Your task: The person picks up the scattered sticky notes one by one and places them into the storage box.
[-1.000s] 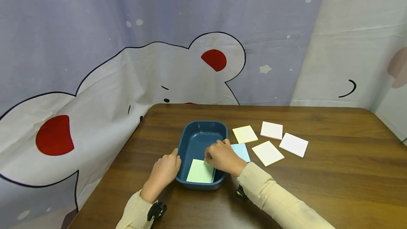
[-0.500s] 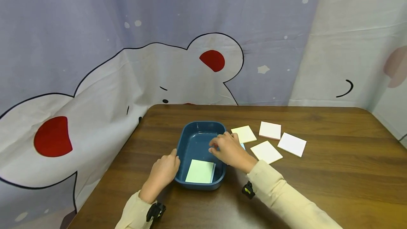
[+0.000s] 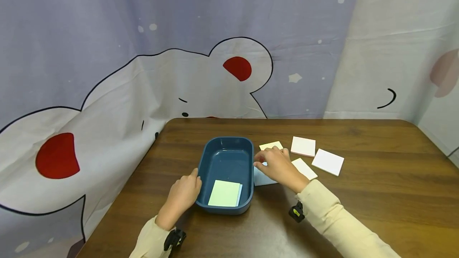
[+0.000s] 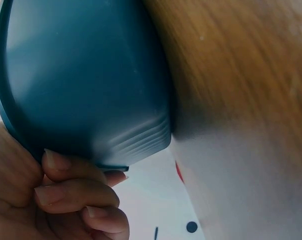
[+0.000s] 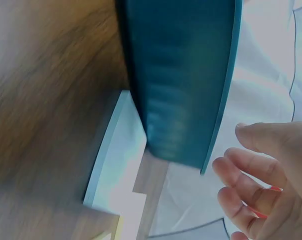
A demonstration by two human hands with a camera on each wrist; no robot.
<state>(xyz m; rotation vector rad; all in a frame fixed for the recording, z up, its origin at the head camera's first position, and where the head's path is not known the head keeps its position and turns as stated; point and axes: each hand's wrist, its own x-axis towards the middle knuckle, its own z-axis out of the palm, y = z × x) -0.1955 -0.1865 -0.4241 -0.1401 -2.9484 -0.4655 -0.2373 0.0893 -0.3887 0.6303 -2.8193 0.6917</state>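
Observation:
A dark blue plastic tray (image 3: 226,158) stands on the table, its outer wall (image 4: 86,80) filling the left wrist view. My left hand (image 3: 184,192) grips its left rim, fingers curled against the side. Inside, a pale green sticky note pad (image 3: 224,193) lies over a light blue one whose edge shows. My right hand (image 3: 279,166) hovers just right of the tray, loosely curled and holding nothing, as the right wrist view confirms. Below it lies a light blue pad (image 3: 263,176) close against the tray, partly covered. My right hand also partly hides a yellow pad (image 3: 271,145).
Right of my right hand lie a cream pad (image 3: 305,169) and two whitish pads, one farther back (image 3: 303,146) and one at the right (image 3: 328,162). The wooden table (image 3: 387,194) extends right. A printed curtain (image 3: 172,79) hangs behind it.
My right hand has lifted off the green pad, leaving it in the tray, and moved right over the rim to above the blue pad. My left hand keeps its place on the rim.

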